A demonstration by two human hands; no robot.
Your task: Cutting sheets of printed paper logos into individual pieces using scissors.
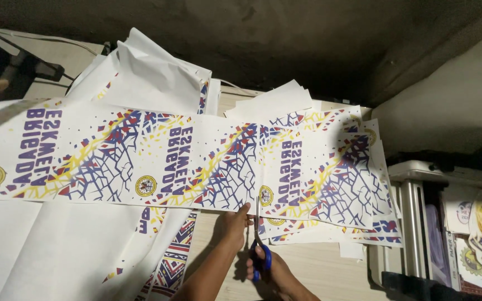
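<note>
While the long printed strip (140,159) lies across the worktop (313,267), the left hand (232,226) pinches its near edge, fingers closed on the paper. Just to the right, the right hand (269,270) grips blue-handled scissors (259,245), blades entering that edge between two repeated designs. Cut panels (358,206) are stacked at right; several joined panels remain uncut to the left.

Hands: two counted, left hand (231,226), right hand (271,273)
Scissors (259,245): one pair, blue-handled
Printed strip (140,159): one, three repeated panels seen
Cut sheets stack (358,189): one, sheet number not countable
</note>
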